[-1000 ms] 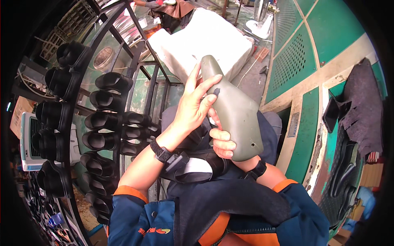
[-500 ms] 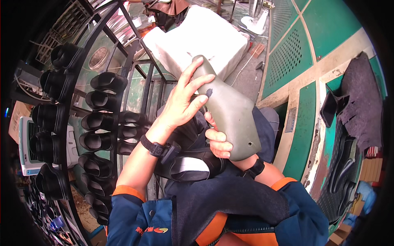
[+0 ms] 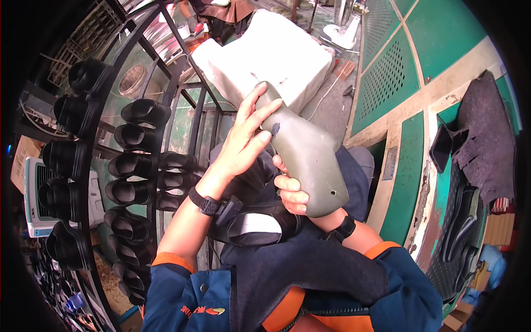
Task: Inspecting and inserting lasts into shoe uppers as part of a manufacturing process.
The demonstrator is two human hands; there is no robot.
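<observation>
An olive-green shoe last [image 3: 310, 149] is tilted above my lap, its narrow end up and to the left. It has a dark smudge on its face and a small hole near its broad lower end. My left hand [image 3: 241, 141] holds the narrow end, fingers laid over its left edge and the thumb near the smudge. From behind and below, my right hand [image 3: 292, 192] grips the broad end, its fingers wrapped round the left side. Under the hands, a black shoe [image 3: 287, 221] with a white patch inside lies on my lap.
At left a dark metal rack [image 3: 99, 116] bears several black shoes [image 3: 133, 164]. Ahead stands a block under a white cover [image 3: 276, 47]. A green cabinet [image 3: 387, 77] lines the right, with dark cloth [image 3: 484, 144] on the bench. A person's arm [image 3: 185, 10] shows behind the rack.
Both hands and the shoe last have shifted slightly left, its narrow end a little lower. The grip looks the same. At the back, another person's arm has come into view.
</observation>
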